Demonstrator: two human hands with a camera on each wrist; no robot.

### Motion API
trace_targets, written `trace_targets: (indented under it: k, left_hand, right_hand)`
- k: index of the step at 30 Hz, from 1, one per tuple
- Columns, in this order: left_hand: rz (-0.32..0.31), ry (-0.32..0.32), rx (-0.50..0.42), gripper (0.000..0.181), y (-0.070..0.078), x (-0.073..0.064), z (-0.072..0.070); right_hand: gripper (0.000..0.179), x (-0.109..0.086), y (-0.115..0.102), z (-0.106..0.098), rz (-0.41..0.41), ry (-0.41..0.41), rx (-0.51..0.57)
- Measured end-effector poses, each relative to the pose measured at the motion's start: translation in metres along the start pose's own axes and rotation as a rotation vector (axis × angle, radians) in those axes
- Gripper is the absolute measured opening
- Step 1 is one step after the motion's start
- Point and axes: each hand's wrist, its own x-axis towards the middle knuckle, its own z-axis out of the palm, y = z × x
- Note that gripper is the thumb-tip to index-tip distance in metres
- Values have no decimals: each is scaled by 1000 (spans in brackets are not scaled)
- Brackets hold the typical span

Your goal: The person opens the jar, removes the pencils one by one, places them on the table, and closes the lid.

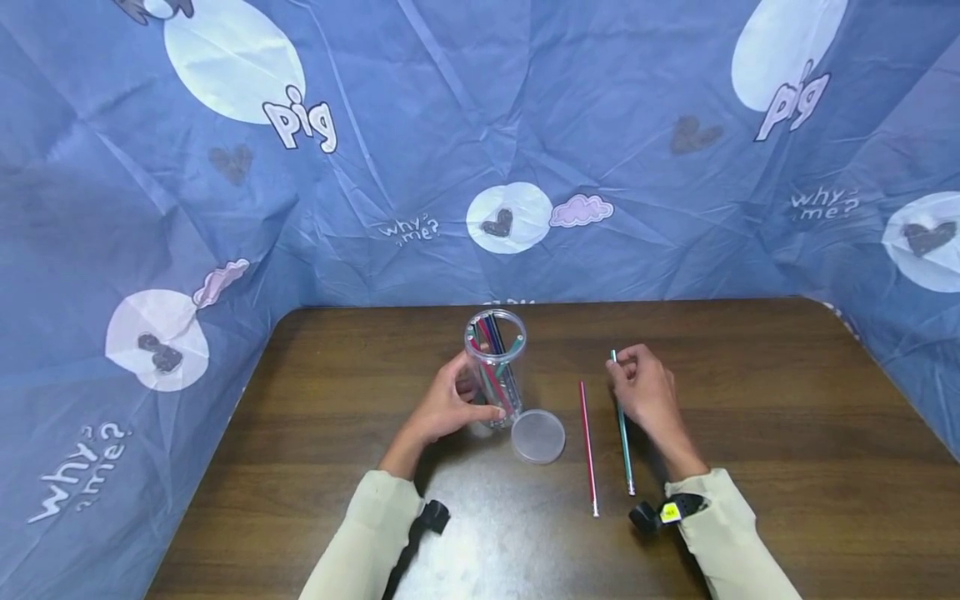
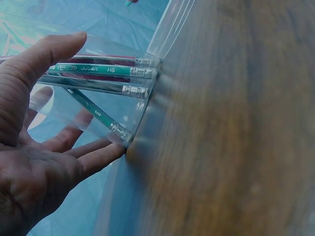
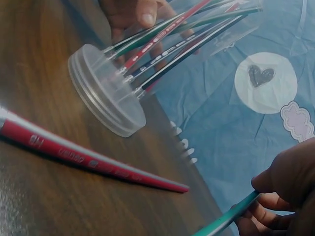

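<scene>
A clear plastic jar point(image 1: 497, 358) stands upright on the table with its top uncovered, and my left hand point(image 1: 446, 404) grips it around the lower side. Through its wall several red, green and dark pencils point(image 2: 106, 70) show, silver-ferruled ends down, in the left wrist view. To the right, my right hand point(image 1: 647, 387) pinches a green pencil point(image 1: 624, 442) near its upper end between thumb and fingers. A red pencil point(image 1: 588, 446) lies on the table between that green one and the jar. The round translucent lid point(image 1: 538, 437) lies just in front of the jar's base.
The brown wooden table point(image 1: 337, 533) carries all of these things. A blue printed cloth point(image 1: 420, 150) hangs behind its far edge and along the sides. Black straps with small cameras sit on both wrists, the right one point(image 1: 667, 511) close to the green pencil's near end.
</scene>
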Motion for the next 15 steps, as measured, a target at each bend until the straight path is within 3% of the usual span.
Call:
trace_targets:
  k: [15]
  left_hand:
    - [-4, -1, -8, 78, -1, 0, 0]
  right_hand:
    - [22, 0, 14, 10, 74, -142, -92]
